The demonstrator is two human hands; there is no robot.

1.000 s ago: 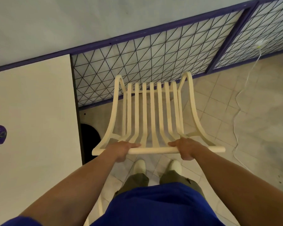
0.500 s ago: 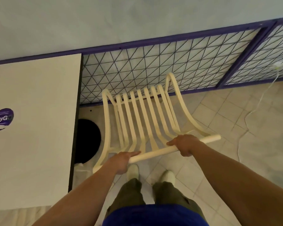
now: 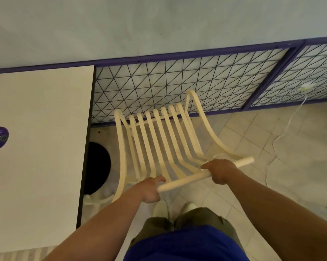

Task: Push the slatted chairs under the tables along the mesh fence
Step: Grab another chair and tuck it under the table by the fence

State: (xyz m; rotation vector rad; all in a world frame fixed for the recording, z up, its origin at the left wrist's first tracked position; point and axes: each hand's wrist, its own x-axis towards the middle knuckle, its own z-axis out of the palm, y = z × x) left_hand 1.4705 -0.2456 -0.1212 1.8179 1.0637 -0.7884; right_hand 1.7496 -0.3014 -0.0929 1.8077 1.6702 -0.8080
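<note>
A cream slatted chair (image 3: 159, 140) stands on the tiled floor in front of me, seen from behind and above, its seat toward the mesh fence (image 3: 177, 85). My left hand (image 3: 149, 189) grips the left part of its top back rail. My right hand (image 3: 222, 171) grips the same rail further right. The rail runs slanted, its right end further from me. A white table (image 3: 36, 147) with a purple round sticker fills the left side, its right edge beside the chair.
The table's black round base (image 3: 97, 166) sits on the floor just left of the chair. A white cable (image 3: 283, 134) runs from a plug on the fence across the tiles at right. My feet are right behind the chair.
The chair has turned, its seat end swinging left toward the table while the back rail's right end moved away from me. Both hands stay on the rail.
</note>
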